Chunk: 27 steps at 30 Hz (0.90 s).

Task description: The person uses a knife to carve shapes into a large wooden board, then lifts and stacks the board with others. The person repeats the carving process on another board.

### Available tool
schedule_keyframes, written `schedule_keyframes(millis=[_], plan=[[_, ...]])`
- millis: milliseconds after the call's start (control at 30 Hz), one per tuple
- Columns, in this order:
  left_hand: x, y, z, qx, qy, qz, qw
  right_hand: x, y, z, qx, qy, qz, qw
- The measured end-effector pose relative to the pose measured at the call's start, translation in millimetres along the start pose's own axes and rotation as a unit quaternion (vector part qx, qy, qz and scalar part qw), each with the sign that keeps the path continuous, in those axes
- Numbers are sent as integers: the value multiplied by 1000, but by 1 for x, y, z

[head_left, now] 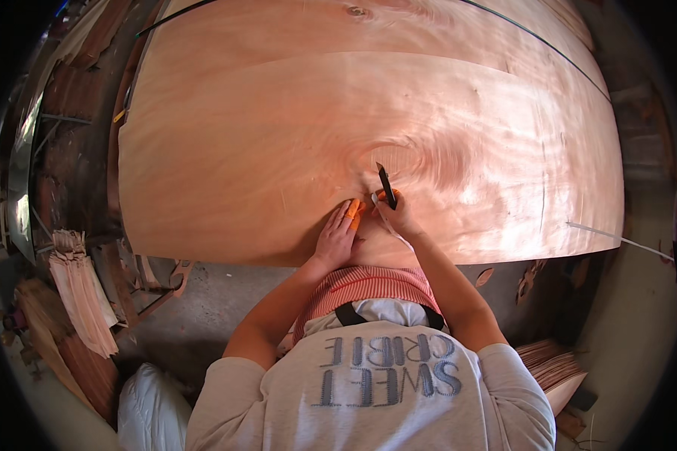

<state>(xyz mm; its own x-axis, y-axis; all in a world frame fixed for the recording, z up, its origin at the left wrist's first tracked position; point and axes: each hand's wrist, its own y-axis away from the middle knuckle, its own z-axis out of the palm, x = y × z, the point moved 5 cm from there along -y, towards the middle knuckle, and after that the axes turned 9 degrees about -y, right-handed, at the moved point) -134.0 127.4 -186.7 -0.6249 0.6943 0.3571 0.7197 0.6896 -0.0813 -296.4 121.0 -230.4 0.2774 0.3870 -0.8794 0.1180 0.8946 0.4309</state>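
Observation:
A broad sheet of pinkish wood veneer [226,165] lies before me, with an oval patch of swirled grain [399,158] near its middle. My right hand [401,216] is closed around a black utility knife [387,188], whose blade points away from me over the edge of that oval. A thin white strip [391,225] runs from beside the right fingers back toward my waist. My left hand [340,234] rests on the sheet just left of it, fingers stretched out. Orange covers [353,210] wrap some fingers on both hands.
Bundled veneer strips [83,293] stand at the left, above a white sack [152,410]. Stacked thin sheets [553,372] sit at the lower right. A pale strip [617,237] sticks out past the sheet's right edge, and a dark cord [541,41] crosses the far right.

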Motion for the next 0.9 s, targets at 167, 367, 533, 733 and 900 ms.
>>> schedule_keyframes(millis=[167, 367, 533, 733, 900], plan=[[2, -2, -4, 6, 9, -5, 1000, 10, -3, 2, 26, 40, 22, 999], [4, -16, -18, 6, 6, -5, 1000, -1, -5, 10, 67, 148, 40, 986], [4, -31, -19, -32, -21, 32, 999, 12, -10, -2, 73, 247, 23, 966], [7, -27, -13, -50, -75, 51, 995, 3, 50, -11, 74, 183, 75, 977], [12, -30, -18, -111, -102, 69, 986, -5, 67, -18, 25, 300, 117, 946]])
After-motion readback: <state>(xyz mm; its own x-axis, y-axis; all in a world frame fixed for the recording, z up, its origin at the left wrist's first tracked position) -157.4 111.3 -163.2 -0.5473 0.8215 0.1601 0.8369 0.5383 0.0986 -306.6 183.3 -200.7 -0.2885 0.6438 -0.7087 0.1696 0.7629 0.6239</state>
